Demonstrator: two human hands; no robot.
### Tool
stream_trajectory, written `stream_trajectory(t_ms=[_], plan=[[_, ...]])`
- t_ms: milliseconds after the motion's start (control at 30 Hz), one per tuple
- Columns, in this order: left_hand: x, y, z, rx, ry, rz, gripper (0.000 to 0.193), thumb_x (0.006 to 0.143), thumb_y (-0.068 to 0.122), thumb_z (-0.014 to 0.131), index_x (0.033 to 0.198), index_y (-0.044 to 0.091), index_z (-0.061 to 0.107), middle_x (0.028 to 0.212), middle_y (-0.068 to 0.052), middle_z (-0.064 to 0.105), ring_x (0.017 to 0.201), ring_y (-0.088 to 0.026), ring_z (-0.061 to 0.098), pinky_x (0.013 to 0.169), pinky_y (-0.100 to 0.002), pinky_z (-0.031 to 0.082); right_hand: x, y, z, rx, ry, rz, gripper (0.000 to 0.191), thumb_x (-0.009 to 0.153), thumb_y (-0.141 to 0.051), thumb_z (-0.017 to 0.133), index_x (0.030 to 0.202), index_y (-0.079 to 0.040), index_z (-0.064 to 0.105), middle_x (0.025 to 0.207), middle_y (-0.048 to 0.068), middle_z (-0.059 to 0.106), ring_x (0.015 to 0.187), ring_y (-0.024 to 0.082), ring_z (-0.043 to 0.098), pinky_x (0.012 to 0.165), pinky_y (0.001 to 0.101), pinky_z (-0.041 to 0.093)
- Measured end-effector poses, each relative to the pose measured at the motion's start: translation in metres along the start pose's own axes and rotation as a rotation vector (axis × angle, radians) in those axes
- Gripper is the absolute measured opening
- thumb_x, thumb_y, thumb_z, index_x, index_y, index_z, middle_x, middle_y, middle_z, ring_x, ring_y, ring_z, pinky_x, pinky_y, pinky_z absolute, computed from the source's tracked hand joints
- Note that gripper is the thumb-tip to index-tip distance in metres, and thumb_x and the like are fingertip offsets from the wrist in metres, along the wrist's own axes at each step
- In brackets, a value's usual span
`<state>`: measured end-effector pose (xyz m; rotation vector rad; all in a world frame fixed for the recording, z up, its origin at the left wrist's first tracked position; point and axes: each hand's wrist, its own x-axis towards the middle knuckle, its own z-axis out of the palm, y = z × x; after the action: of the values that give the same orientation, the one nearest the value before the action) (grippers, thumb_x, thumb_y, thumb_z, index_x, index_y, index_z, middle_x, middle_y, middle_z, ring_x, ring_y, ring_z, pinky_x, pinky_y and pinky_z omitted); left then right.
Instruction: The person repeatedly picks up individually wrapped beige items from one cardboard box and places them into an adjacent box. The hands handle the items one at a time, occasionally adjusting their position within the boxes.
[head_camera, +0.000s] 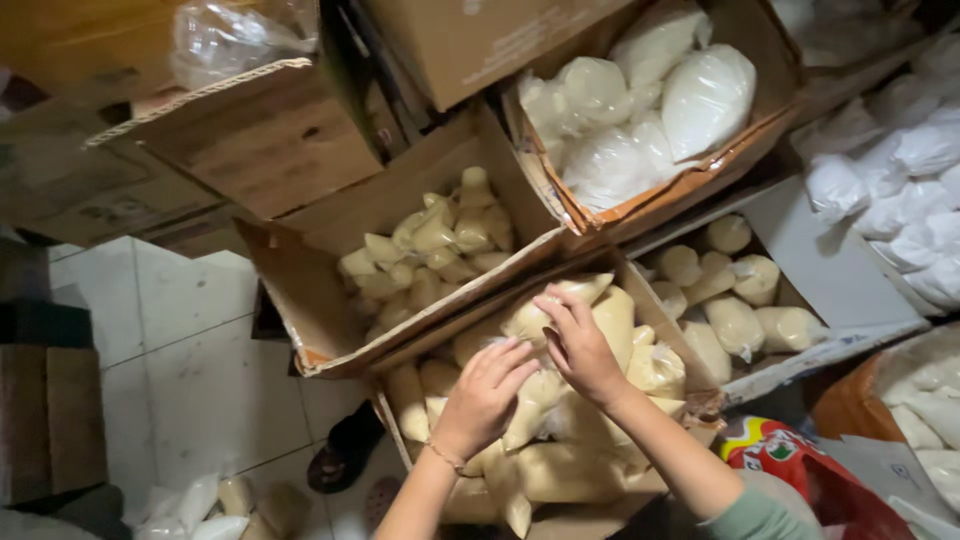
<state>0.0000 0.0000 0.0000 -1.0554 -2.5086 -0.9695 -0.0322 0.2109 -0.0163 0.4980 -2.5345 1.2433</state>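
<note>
Head view. Left hand (485, 395) and right hand (580, 345), close together with fingers curled, press on the beige filled bags (560, 470) heaped above the rim of the near cardboard box (395, 415); whether either hand has closed on one bag cannot be told. Risks, as judged: the overfull heap may shed a bag over the box edge onto the tiled floor (200, 380); the thin plastic could split under fingernails; the tilted box of smaller bags (430, 245) resting alongside may slide if jostled.
</note>
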Motion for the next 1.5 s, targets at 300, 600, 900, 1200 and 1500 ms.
stream_trajectory(t_ms=[300, 600, 900, 1200, 1500], plan=[[0.026, 0.016, 0.136, -0.04, -0.067, -0.145, 0.047, 0.084, 0.009, 0.067, 0.129, 0.002, 0.056, 0.15, -0.02, 0.048, 0.146, -0.04, 0.039, 0.124, -0.054, 0.03, -0.033, 0.054, -0.046, -0.182, -0.167, -0.1, 0.034, 0.089, -0.019, 0.074, 0.118, -0.009, 0.062, 0.11, 0.013, 0.062, 0.094, 0.033, 0.067, 0.079, 0.0403, 0.056], [0.101, 0.002, 0.232, -0.063, -0.109, -0.132, 0.059, 0.1, 0.029, 0.053, 0.156, 0.013, 0.043, 0.167, -0.011, 0.031, 0.157, -0.034, 0.021, 0.127, -0.055, 0.017, -0.027, 0.077, -0.097, -0.166, -0.099, -0.009, 0.046, 0.084, -0.013, 0.074, 0.127, -0.007, 0.06, 0.126, 0.016, 0.058, 0.108, 0.038, 0.063, 0.089, 0.0436, 0.054], [0.151, -0.006, 0.297, 0.203, -0.141, -0.002, 0.062, 0.101, 0.034, 0.049, 0.161, 0.02, 0.039, 0.17, -0.009, 0.028, 0.158, -0.032, 0.022, 0.127, -0.059, 0.016, -0.033, 0.114, -0.142, -0.257, -0.251, 0.121, 0.051, 0.079, -0.012, 0.076, 0.126, -0.006, 0.058, 0.133, 0.018, 0.053, 0.118, 0.04, 0.058, 0.094, 0.0474, 0.05], [0.18, -0.012, 0.322, 0.275, -0.191, 0.047, 0.058, 0.094, 0.041, 0.058, 0.149, 0.021, 0.052, 0.159, -0.012, 0.042, 0.151, -0.031, 0.031, 0.119, -0.062, 0.025, -0.057, 0.193, -0.17, -0.116, -0.162, 0.242, 0.038, 0.086, -0.011, 0.071, 0.123, -0.004, 0.061, 0.134, 0.021, 0.054, 0.121, 0.04, 0.059, 0.1, 0.0437, 0.051], [0.216, -0.013, 0.326, 0.262, -0.085, 0.015, 0.028, 0.093, 0.04, 0.065, 0.093, 0.012, 0.064, 0.105, -0.009, 0.062, 0.119, -0.029, 0.058, 0.092, -0.051, 0.046, -0.083, 0.318, -0.231, -0.165, 0.059, 0.618, 0.028, 0.094, -0.014, 0.064, 0.121, -0.008, 0.064, 0.117, 0.017, 0.067, 0.092, 0.028, 0.074, 0.081, 0.0383, 0.057]])
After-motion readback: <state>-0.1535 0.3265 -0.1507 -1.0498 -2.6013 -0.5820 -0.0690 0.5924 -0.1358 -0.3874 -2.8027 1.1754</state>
